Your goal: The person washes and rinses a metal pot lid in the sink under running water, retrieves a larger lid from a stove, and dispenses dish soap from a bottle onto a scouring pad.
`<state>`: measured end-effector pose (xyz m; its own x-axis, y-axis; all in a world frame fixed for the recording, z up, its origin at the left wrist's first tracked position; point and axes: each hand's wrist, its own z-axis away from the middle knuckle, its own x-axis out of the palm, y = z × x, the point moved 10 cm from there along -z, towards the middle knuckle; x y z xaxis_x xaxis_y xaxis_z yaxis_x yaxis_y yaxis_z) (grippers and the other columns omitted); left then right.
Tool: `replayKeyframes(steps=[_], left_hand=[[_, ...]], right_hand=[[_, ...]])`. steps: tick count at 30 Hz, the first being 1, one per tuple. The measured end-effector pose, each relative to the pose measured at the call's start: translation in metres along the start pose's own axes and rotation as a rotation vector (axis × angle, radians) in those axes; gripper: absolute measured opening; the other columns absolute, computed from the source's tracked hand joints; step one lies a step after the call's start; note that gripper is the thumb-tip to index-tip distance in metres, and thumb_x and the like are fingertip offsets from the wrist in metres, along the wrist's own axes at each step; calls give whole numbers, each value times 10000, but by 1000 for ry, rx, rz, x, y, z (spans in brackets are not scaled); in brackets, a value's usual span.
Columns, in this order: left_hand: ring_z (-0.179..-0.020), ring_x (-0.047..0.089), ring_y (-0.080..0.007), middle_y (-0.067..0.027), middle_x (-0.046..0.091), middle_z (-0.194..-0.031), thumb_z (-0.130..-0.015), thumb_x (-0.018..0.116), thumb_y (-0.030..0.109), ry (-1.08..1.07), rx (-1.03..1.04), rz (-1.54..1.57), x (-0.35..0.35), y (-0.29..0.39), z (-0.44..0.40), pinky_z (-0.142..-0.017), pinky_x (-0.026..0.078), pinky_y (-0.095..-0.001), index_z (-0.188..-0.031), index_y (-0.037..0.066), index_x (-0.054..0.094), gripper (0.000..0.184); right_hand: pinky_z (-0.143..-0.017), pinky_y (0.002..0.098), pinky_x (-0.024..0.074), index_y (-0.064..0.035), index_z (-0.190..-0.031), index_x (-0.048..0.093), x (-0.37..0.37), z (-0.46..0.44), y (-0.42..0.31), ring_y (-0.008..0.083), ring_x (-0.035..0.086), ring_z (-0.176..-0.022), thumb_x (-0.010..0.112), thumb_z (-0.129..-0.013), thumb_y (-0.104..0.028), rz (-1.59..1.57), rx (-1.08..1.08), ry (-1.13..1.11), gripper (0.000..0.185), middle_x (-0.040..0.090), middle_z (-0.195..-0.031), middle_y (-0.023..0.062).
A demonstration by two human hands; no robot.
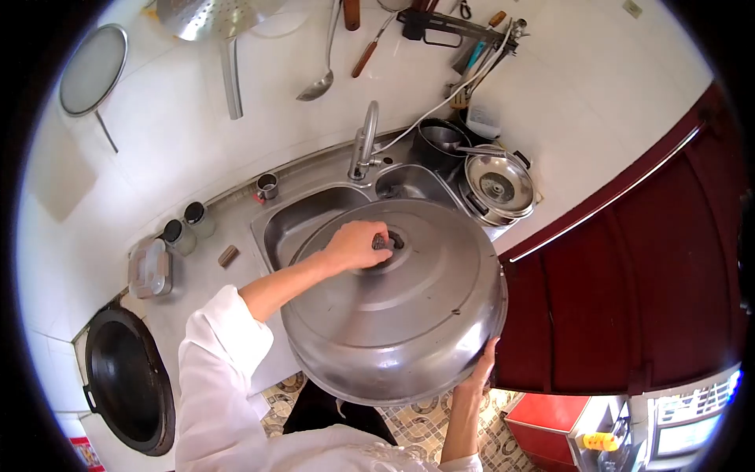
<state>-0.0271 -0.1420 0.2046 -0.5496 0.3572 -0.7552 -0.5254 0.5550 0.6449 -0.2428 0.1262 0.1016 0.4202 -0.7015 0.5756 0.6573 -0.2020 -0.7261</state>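
Note:
A large domed metal lid is held in front of my body and covers part of the steel double sink. My left hand reaches over its top, fingers pressed together at the centre, holding what looks like a small steel wool scrubber beside the dark knob. At the lid's lower right edge, my right hand grips the rim, with some of its fingers hidden behind it. Behind the lid, the faucet stands at the back of the sink.
A black wok sits at the lower left. Jars, a plastic container and a metal cup are on the counter. Stacked pots stand right of the sink. Utensils hang on the wall; a dark red cabinet is at right.

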Motion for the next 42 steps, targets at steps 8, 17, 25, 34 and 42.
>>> replayKeyframes(steps=[8,17,25,34,42], left_hand=[[-792,595,-334,-124,632,-829,-675,676,344,-64,20,-264,30,-11,-19,-685,468,-432,-947,98,600,374],[-750,603,-333,-122,627,-749,-631,636,254,-172,12,-380,60,-53,-12,-643,470,-433,-827,106,635,247],[-755,608,-302,-103,627,-759,-609,630,212,-90,39,-450,34,-79,-9,-645,473,-425,-783,94,619,210],[-792,605,-304,-109,632,-802,-630,622,217,-113,-120,-509,12,-117,-22,-674,475,-418,-811,108,623,211],[-817,607,-272,-109,636,-853,-656,697,277,60,20,-356,-11,-120,-22,-714,480,-376,-908,86,626,324]], right_hand=[[-958,373,365,-31,-1273,388,-84,-18,68,250,454,-1112,406,-877,-549,214,62,213,652,452,-1261,103],[-609,279,467,-103,-1100,474,-158,-47,219,162,526,-766,371,-930,-323,187,352,321,296,523,-1016,61],[-646,405,484,-103,-973,521,-121,-57,285,193,543,-733,354,-936,-315,258,552,372,272,565,-821,31],[-463,346,402,-95,-1149,466,-96,-77,320,171,495,-626,379,-928,-336,278,593,221,339,528,-926,32],[-828,430,436,-50,-1097,490,-71,-60,302,234,532,-889,335,-955,-265,191,636,165,301,557,-970,74]])
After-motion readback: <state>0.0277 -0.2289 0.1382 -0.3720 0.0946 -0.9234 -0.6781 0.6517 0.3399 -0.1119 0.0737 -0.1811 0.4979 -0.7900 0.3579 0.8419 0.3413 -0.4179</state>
